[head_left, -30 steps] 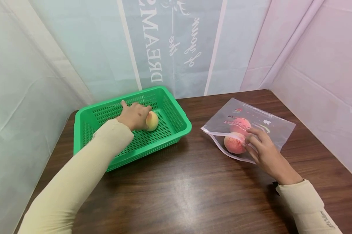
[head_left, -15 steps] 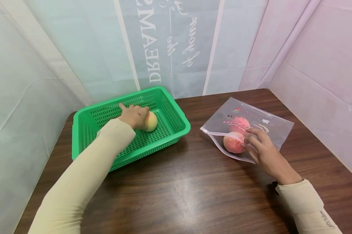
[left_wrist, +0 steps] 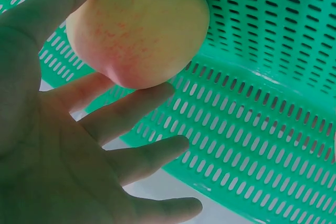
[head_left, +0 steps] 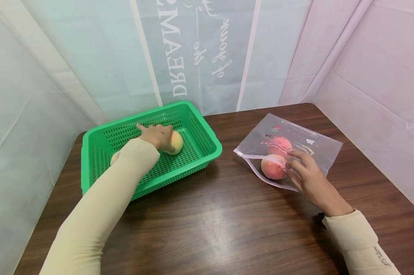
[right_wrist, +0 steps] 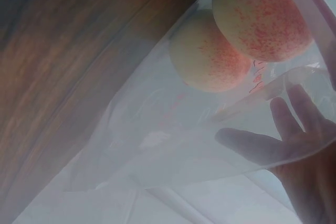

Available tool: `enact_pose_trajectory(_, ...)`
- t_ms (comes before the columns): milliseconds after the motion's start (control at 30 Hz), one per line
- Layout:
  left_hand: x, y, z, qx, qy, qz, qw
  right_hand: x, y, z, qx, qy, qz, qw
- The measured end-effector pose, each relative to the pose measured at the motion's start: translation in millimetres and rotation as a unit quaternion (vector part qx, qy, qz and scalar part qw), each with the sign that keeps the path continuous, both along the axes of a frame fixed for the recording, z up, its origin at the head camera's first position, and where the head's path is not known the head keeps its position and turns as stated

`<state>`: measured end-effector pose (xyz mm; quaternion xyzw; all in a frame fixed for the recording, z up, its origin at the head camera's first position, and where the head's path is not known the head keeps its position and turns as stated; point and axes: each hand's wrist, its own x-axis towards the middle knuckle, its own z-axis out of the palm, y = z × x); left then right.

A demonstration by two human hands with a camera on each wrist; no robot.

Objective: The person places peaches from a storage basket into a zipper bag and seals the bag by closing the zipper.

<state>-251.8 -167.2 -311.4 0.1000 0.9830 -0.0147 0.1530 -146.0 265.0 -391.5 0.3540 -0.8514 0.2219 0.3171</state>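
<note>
At the left stands a green plastic basket with perforated walls. My left hand reaches into it and grips a yellow-and-pink peach. In the left wrist view, the thumb and nearest fingers lie round this peach, while the other fingers are spread. A second peach shows partly beside my left sleeve. On the right, a clear zip bag lies with its mouth parted. It holds two reddish peaches, one near the mouth and one deeper. My right hand holds the bag's upper edge by its fingertips.
Everything rests on a dark wood table. A printed cloth hangs behind it, and pale cloth walls close in both sides. The bag's white slider sits at its left corner.
The view has shifted slightly. My left forearm has moved a little, and more of the second peach shows beside the sleeve. Both hands keep nearly the same hold.
</note>
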Motion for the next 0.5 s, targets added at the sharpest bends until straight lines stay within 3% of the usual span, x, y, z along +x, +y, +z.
enact_pose_trajectory(300,-1.6,0.3,-2.9,0.006,-0.020,0.021,0.9996,-0.6,-0.7,1.9,0.002,-0.005,-0.001,1.000)
enact_pose_trajectory(500,-2.7,0.6,-6.7,-0.007,0.005,0.016,0.9998,-0.1,-0.5,1.3,0.001,0.002,-0.002,1.000)
